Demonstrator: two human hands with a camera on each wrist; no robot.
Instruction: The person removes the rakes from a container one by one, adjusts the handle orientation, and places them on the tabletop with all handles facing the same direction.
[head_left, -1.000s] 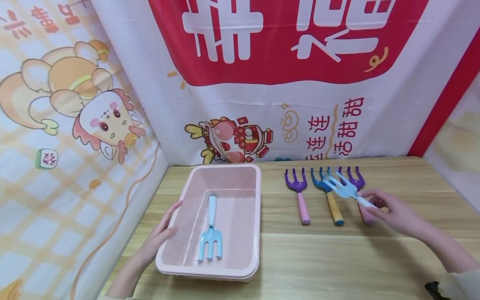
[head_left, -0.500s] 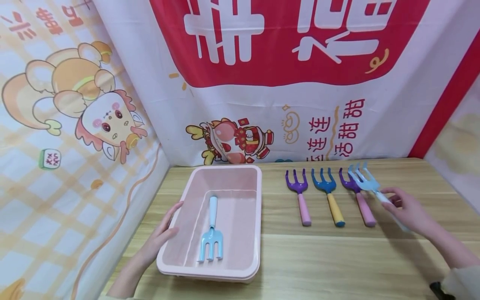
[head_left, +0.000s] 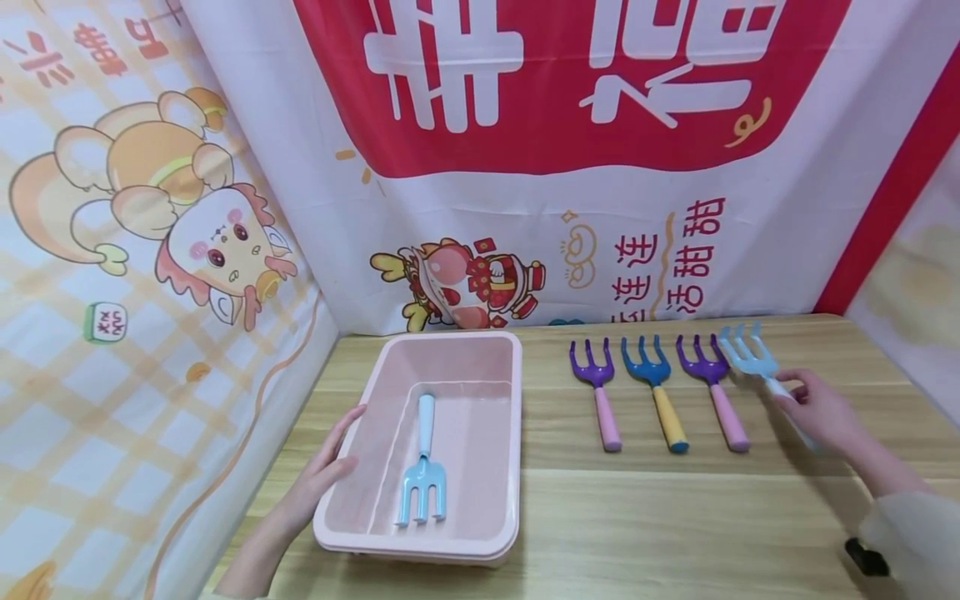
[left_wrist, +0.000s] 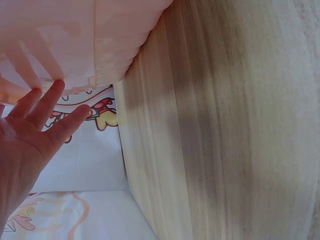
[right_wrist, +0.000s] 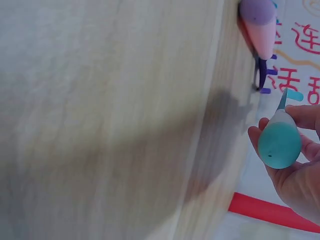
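Note:
In the head view my right hand [head_left: 821, 417] grips the pale handle of a light blue garden hand fork [head_left: 752, 360], tines pointing away. The right wrist view shows the teal butt of this fork [right_wrist: 280, 145] within the curled fingers, raised off the table. To its left lie a purple hand fork with a pink handle [head_left: 726, 417], a blue one with a yellow handle [head_left: 667, 417] and another purple and pink one [head_left: 606, 417]. My left hand [head_left: 311, 479] touches the left side of a pink plastic bin [head_left: 510, 433] with extended fingers [left_wrist: 47, 107].
Inside the bin lies another light blue hand fork [head_left: 424, 483], tines toward me. Everything stands on a wood-grain table [head_left: 637, 533]. A printed cloth [head_left: 465, 200] hangs along the back edge, with further cloth at both sides. A small black object [head_left: 866, 557] shows by the right sleeve.
My right hand has carried the light blue fork rightward, from over the blue and right-hand purple forks to beside the right-hand purple one. The left hand stays at the bin.

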